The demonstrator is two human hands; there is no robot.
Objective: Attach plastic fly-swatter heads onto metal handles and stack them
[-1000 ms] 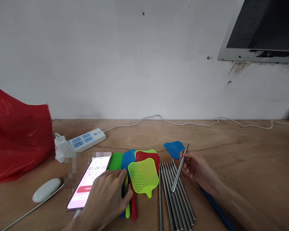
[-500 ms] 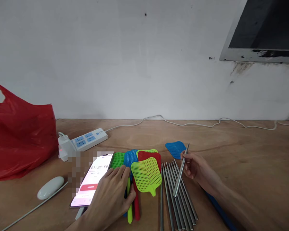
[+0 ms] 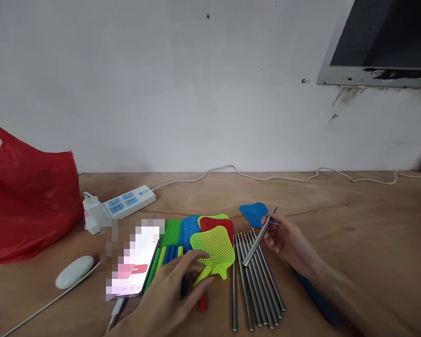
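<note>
My left hand (image 3: 175,292) pinches the short stem of the top yellow-green fly-swatter head (image 3: 213,247), which lies on a pile of green, blue and red swatter heads (image 3: 189,229) with their handles. My right hand (image 3: 284,239) grips one metal tube (image 3: 257,239), lifted and tilted above a row of several metal tubes (image 3: 256,281) lying on the wooden table (image 3: 354,224). A single blue swatter head (image 3: 253,214) lies just behind the right hand.
A phone (image 3: 135,264) with a lit screen lies left of the pile. Farther left are a white oval device (image 3: 73,271) on a cable, a power strip (image 3: 121,202) and a red plastic bag (image 3: 24,201). A white cable (image 3: 266,177) runs along the wall.
My left hand moved from lying flat over the handles to pinching the yellow-green head's stem. The tube in my right hand tilted flatter, toward the pile.
</note>
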